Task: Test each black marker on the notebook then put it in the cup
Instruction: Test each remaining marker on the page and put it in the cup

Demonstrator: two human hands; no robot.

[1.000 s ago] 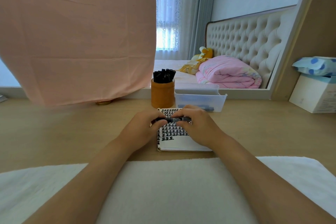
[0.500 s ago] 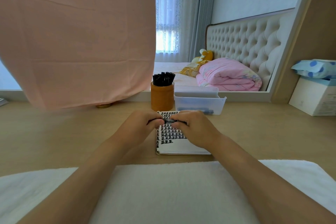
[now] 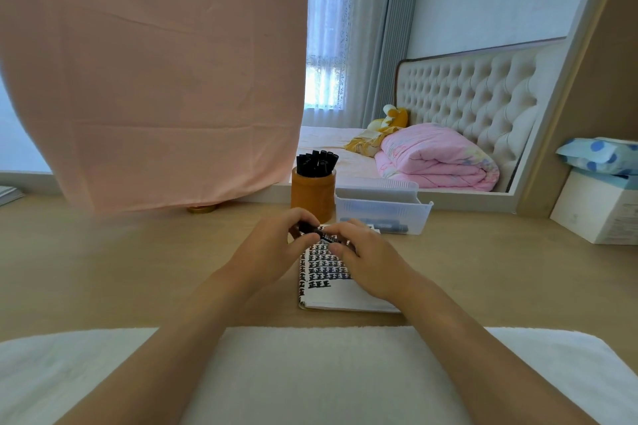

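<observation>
The left hand [image 3: 272, 248] and right hand [image 3: 369, 260] meet fingertip to fingertip, each pinching one end of a single black marker [image 3: 316, 232], fingers curled round it. The marker lies crosswise between them, long axis running left to right, with only a short dark stretch showing in the gap. Whether the cap is on cannot be told. Directly under the hands and reaching back toward the wrists lies the notebook [image 3: 328, 290], its page already filled with rows of black test marks. White paper remains only on the part nearest the wrists. The cup [image 3: 312, 198] stands just beyond the left hand's fingertips, crowded with upright markers [image 3: 316, 164]. That hand looks the nearer one for a drop-in, which would probably mean tipping the marker upright and finding a gap among the caps. Beyond the right hand sits a clear tray [image 3: 386, 210] holding more markers [image 3: 383, 228]. Bare desk [image 3: 138, 269] opens wide to the left hand's outer side.
</observation>
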